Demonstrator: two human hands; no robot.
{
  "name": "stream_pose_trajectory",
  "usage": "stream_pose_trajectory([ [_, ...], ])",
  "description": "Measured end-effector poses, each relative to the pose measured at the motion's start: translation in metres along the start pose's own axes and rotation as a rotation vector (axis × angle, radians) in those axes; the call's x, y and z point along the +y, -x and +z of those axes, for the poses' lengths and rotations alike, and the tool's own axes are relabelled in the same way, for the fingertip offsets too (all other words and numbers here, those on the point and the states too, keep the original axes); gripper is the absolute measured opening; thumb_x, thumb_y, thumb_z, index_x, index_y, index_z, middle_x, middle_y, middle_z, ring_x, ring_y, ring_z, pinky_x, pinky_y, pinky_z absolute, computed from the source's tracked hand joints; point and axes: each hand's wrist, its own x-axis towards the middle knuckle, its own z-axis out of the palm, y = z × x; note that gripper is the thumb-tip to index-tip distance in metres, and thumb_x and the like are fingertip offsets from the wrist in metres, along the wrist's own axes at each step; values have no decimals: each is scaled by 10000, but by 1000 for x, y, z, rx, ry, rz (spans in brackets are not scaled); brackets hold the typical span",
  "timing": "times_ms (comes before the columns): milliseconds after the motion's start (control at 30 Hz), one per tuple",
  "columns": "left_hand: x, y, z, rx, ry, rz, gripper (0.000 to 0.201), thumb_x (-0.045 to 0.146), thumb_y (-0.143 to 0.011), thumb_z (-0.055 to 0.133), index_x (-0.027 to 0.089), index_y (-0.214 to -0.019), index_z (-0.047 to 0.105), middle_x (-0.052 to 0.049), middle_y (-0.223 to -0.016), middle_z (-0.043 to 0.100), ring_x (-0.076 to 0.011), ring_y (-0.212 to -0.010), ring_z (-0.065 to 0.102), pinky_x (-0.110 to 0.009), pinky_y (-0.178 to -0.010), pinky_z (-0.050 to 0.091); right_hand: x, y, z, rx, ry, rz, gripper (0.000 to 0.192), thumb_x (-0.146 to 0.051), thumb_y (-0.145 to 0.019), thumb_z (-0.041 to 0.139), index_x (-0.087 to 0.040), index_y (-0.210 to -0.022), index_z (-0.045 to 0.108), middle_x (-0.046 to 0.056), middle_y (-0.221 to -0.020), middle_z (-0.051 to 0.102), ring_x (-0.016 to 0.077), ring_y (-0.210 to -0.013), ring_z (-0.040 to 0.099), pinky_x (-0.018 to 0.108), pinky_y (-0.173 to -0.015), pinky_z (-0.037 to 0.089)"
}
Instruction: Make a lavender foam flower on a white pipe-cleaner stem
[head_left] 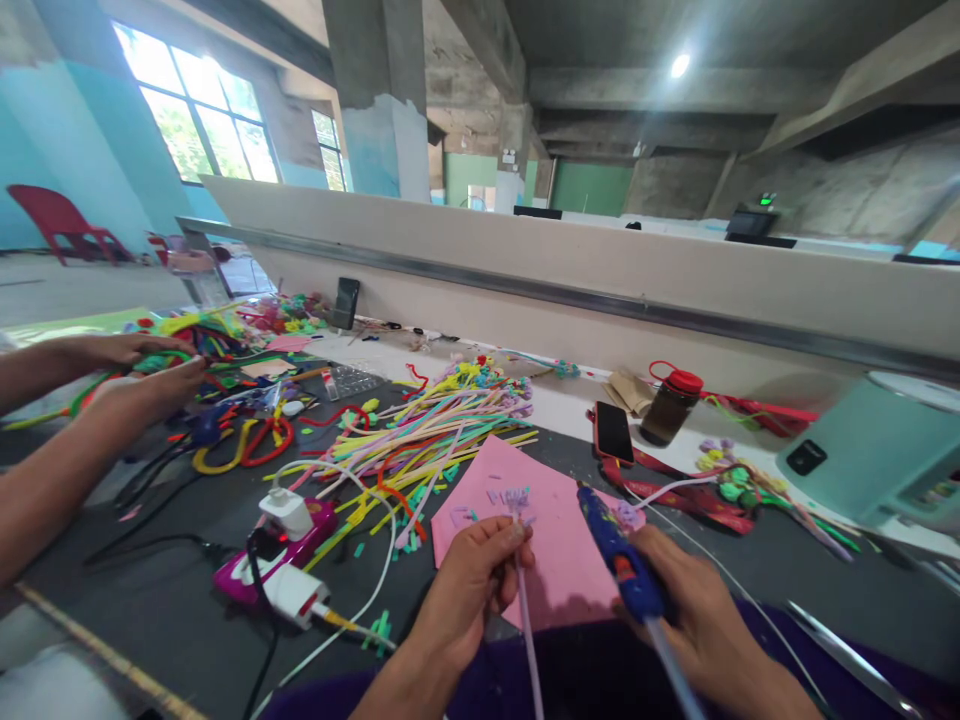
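My left hand (480, 565) pinches a thin lilac stem (528, 640) just below its top, where a cluster of small purple pieces (515, 498) sits. A blue glue gun (622, 555) is gripped in my right hand (686, 600), its nozzle pointing up and to the left, a glue stick coming out of its back end. Under both hands lies a pink sheet (559, 500) with a few small cut bits on it. Close to the gun, at the sheet's right edge, is another lilac flower head (628, 515).
A heap of coloured stems (420, 430) lies left of the sheet. Nearer me are a purple power strip (307, 535) with chargers and cables, and scissors (268, 442). A phone (613, 432), a bottle (670, 408) and tweezers (855, 655) are on the right. Another person's hands (150, 375) work at left.
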Motion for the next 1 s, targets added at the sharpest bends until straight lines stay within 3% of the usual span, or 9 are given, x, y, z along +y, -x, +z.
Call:
stream_pose_trajectory([
  [100, 3, 0, -1, 11, 83, -34, 272, 358, -700, 607, 115, -588, 558, 64, -385, 428, 1, -245, 274, -156, -286, 97, 19, 0, 19, -204, 184, 64, 278, -239, -734, 539, -169, -1002, 530, 104, -938, 597, 237, -829, 574, 326, -695, 446],
  [267, -1, 2, 3, -49, 135, -135, 170, 270, -666, 610, 100, -666, 607, 21, -490, 557, 6, -245, 310, -152, -279, 123, 24, -1, 31, -414, 218, 127, 233, -272, -682, 625, -204, -902, 585, 55, -864, 589, 220, -810, 562, 320, -703, 431],
  [367, -6, 3, 7, -118, 121, -201, 164, 260, -670, 607, 96, -663, 610, 16, -471, 556, 7, -248, 316, -143, -283, 118, 17, -6, 21, -343, 102, 50, 246, -279, -722, 624, -217, -956, 583, 55, -926, 588, 198, -836, 556, 308, -729, 428],
  [500, -14, 3, 10, -186, 107, -265, 167, 262, -691, 598, 97, -669, 613, 7, -467, 560, -5, -265, 353, -140, -290, 141, 1, -11, 11, -50, -169, -35, 151, -161, -819, 530, -208, -957, 570, 39, -858, 613, 132, -764, 570, 240, -671, 442],
  [600, -19, 3, 12, -213, 83, -304, 180, 273, -700, 597, 94, -683, 617, 8, -464, 556, -4, -262, 342, -143, -290, 146, -10, -11, 14, 63, -289, -56, 167, -139, -795, 569, -204, -948, 569, 30, -812, 618, 126, -738, 574, 225, -637, 452],
  [1000, -19, 7, 19, -236, -15, -295, 197, 295, -688, 620, 111, -640, 568, 19, -456, 552, -3, -267, 322, -162, -302, 117, -17, -9, 20, -12, -286, -49, 104, -134, -802, 539, -175, -887, 581, 28, -769, 628, 119, -700, 569, 224, -609, 416],
])
